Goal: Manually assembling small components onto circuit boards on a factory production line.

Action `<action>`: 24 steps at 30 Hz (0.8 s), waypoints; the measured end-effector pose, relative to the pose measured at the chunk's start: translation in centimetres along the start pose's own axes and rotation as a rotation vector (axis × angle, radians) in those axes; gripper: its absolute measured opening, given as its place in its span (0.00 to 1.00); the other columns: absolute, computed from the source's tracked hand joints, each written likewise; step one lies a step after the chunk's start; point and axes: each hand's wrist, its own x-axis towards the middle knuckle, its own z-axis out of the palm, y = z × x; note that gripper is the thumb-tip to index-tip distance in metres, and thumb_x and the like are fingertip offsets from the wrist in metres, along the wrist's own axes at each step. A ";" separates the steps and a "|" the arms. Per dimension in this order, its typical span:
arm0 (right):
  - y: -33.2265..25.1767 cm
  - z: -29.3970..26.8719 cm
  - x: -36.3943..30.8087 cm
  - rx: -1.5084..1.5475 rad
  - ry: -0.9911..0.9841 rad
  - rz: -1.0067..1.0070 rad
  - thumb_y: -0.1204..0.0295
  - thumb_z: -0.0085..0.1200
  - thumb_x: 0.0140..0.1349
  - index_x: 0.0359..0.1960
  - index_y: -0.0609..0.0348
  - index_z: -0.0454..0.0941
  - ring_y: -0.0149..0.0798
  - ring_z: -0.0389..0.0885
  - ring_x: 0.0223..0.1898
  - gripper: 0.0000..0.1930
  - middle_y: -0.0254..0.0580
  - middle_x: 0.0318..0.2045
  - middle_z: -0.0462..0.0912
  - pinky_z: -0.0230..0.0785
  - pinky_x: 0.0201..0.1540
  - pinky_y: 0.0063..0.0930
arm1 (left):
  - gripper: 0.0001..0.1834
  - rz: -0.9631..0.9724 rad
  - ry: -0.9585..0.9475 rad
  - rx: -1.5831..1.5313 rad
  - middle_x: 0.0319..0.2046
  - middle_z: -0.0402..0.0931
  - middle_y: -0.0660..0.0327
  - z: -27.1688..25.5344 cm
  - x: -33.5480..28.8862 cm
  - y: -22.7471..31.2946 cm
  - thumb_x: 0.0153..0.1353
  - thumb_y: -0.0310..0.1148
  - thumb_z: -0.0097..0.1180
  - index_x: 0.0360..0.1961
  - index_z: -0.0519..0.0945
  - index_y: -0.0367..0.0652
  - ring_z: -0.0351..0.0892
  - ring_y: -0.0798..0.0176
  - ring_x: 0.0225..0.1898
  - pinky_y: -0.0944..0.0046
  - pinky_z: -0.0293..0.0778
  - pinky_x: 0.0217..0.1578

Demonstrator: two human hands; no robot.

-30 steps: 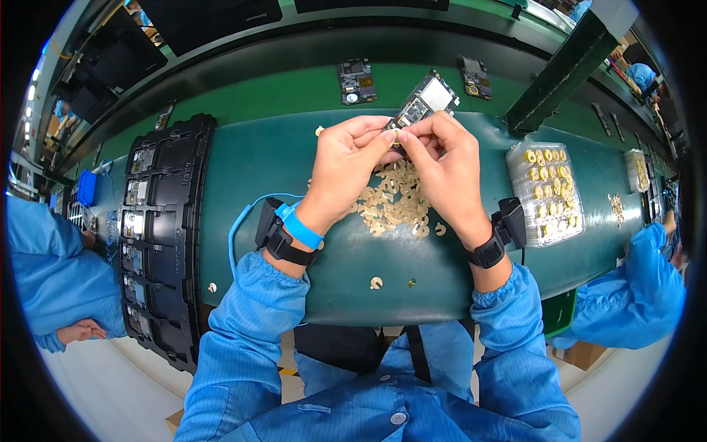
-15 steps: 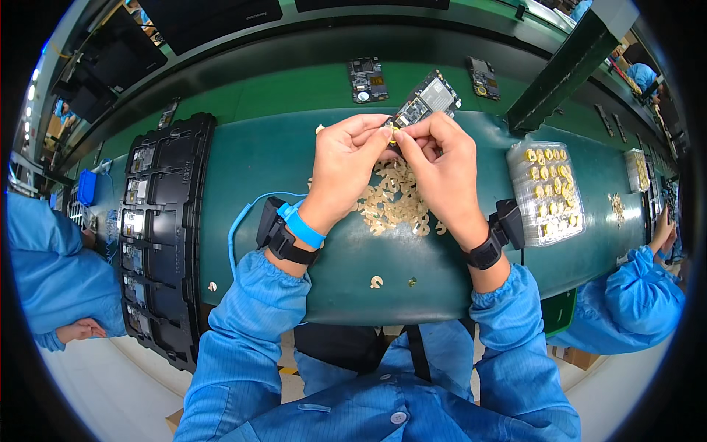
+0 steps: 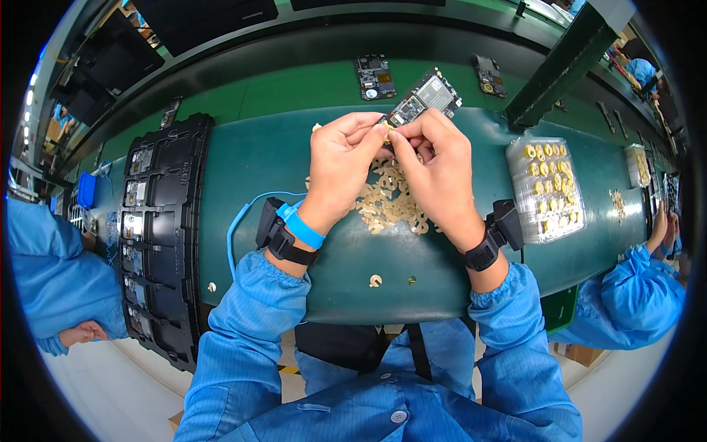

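Note:
Both of my hands meet over the green bench, around a dark circuit board [image 3: 427, 99] tilted up to the right. My left hand [image 3: 340, 168] is closed on the board's lower end. My right hand [image 3: 440, 166] pinches with thumb and forefinger at a small yellow round part [image 3: 388, 132] at that same end. My fingers cover most of this part, so whether it is fixed to the board cannot be made out. Just below the hands lies a heap of small cream-coloured C-shaped pieces [image 3: 390, 202], partly hidden by my right hand.
To the right stands a clear plastic tray [image 3: 515, 193] with rows of yellow round parts. A black slotted tray [image 3: 166, 243] with boards stands at left. Beyond the bench, more boards [image 3: 376, 76] lie on a green strip beside a slanted post [image 3: 560, 66]. Co-workers sit on both sides.
The loose boards on the green strip have shifted slightly to the right. My hands have moved only a little to the left, still holding the board.

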 end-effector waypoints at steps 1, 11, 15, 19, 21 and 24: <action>0.0 0.0 -0.1 -0.001 0.005 0.000 0.80 0.64 0.59 0.30 0.66 0.78 0.39 0.77 0.26 0.06 0.43 0.27 0.76 0.69 0.29 0.30 | 0.13 -0.016 -0.006 -0.010 0.45 0.85 0.53 0.0 0.1 0.1 0.71 0.24 0.57 0.52 0.79 0.26 0.86 0.65 0.44 0.66 0.84 0.46; 0.5 -0.2 -0.3 -0.025 0.015 -0.053 0.79 0.61 0.61 0.32 0.63 0.76 0.51 0.80 0.30 0.05 0.46 0.31 0.75 0.72 0.32 0.40 | 0.12 -0.026 -0.019 -0.059 0.48 0.84 0.50 0.1 0.0 0.2 0.71 0.21 0.55 0.53 0.78 0.26 0.85 0.62 0.47 0.63 0.84 0.49; 0.7 -0.3 -0.3 -0.022 0.057 -0.086 0.78 0.61 0.61 0.31 0.62 0.76 0.52 0.80 0.31 0.05 0.45 0.32 0.75 0.73 0.32 0.42 | 0.12 -0.010 -0.016 -0.059 0.47 0.84 0.50 0.4 0.1 0.3 0.71 0.20 0.55 0.52 0.78 0.26 0.85 0.63 0.46 0.63 0.85 0.48; 0.4 -0.4 -0.2 -0.021 0.124 -0.223 0.79 0.62 0.60 0.32 0.62 0.78 0.50 0.80 0.30 0.04 0.44 0.33 0.76 0.74 0.32 0.40 | 0.12 0.035 0.020 -0.059 0.47 0.84 0.52 0.3 -0.2 0.1 0.72 0.22 0.55 0.53 0.78 0.29 0.86 0.64 0.45 0.65 0.84 0.46; -0.4 -1.1 -0.1 0.080 0.165 -0.116 0.80 0.63 0.59 0.33 0.63 0.79 0.48 0.80 0.30 0.05 0.44 0.33 0.77 0.74 0.31 0.38 | 0.12 0.028 0.039 -0.069 0.46 0.84 0.53 0.2 -0.2 0.3 0.72 0.23 0.55 0.53 0.78 0.30 0.85 0.64 0.44 0.65 0.84 0.45; 0.1 -1.6 0.3 0.082 0.229 -0.055 0.81 0.63 0.59 0.33 0.65 0.79 0.37 0.78 0.26 0.05 0.42 0.30 0.77 0.70 0.27 0.30 | 0.12 0.019 0.098 -0.087 0.46 0.83 0.55 0.1 -0.3 0.4 0.72 0.24 0.56 0.54 0.78 0.31 0.85 0.66 0.45 0.66 0.85 0.45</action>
